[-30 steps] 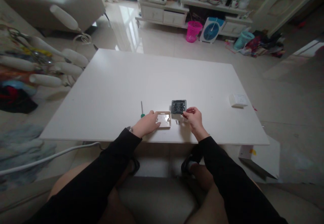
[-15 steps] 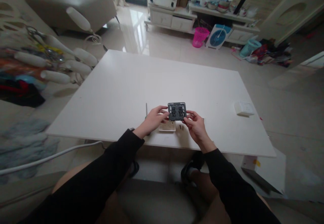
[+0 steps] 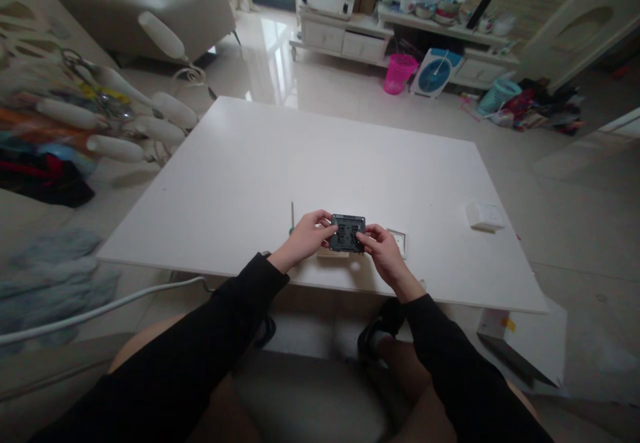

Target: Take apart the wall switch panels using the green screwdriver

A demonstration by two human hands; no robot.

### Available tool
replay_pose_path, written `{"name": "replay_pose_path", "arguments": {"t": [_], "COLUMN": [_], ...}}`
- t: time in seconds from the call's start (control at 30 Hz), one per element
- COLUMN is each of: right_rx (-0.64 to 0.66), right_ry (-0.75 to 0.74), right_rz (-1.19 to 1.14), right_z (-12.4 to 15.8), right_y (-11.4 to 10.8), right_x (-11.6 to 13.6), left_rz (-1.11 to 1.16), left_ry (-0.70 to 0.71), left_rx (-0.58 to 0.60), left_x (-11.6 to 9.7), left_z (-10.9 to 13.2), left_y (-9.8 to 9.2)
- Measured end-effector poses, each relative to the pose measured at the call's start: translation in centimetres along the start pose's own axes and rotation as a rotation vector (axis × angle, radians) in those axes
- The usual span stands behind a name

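A dark grey square wall switch plate (image 3: pixel 349 220) with moulded slots is held up above the near part of the table. My left hand (image 3: pixel 309 235) grips its left edge, the thumb lying on the face. On the other side my right hand (image 3: pixel 386 249) pinches the right edge, thumb also on the face. Below the plate sits a shallow cream box (image 3: pixel 333 254), mostly covered from view. A white square frame (image 3: pixel 402 241) lies partly behind my right hand. Just beyond my left hand is a screwdriver (image 3: pixel 293 213), its thin shaft pointing away and its green handle partly hidden.
The white table (image 3: pixel 300 156) spans the middle. White square socket-like pieces (image 3: pixel 485 217) are near its right edge. Past the far edge stand a pink basket (image 3: pixel 400 73) and a blue-white fan (image 3: pixel 435 73). A lamp with several white shades (image 3: pixel 163 36) stands at left.
Both hands have brought the plate slightly lower and nearer, so it covers more of the cream box. My right thumb has moved onto the plate's face. The white frame shows more.
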State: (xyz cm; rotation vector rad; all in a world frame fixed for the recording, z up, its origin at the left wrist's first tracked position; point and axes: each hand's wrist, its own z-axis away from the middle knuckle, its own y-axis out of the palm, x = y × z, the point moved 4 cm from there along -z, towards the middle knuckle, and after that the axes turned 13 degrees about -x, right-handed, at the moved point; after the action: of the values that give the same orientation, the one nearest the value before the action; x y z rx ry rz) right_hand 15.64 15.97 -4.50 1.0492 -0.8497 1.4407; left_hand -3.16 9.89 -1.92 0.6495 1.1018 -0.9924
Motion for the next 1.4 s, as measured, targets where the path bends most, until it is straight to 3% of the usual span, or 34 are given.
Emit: {"name": "replay_pose_path", "arguments": {"t": [0.43,0.9,1.03,1.4], "right_rx": [0.066,0.05,0.003,0.06], "right_ry": [-0.055,-0.081,-0.064,-0.062], "right_rz": [0.057,0.116,0.126,0.139], "right_z": [0.4,0.4,0.1,0.3], "right_y": [0.7,0.7,0.4,0.5], "right_x": [0.0,-0.2,-0.5,-0.9], "left_rz": [-0.153,-0.121,-0.103,-0.242], "left_ry": [0.034,-0.018,0.027,0.155], "left_rx": [0.019,0.032,0.045,-0.021], "left_x": [-0.3,0.7,1.2,0.9], "left_z": [1.2,0.8,0.4,0.4], "left_y": [0.4,0.5,0.5,0.1]}}
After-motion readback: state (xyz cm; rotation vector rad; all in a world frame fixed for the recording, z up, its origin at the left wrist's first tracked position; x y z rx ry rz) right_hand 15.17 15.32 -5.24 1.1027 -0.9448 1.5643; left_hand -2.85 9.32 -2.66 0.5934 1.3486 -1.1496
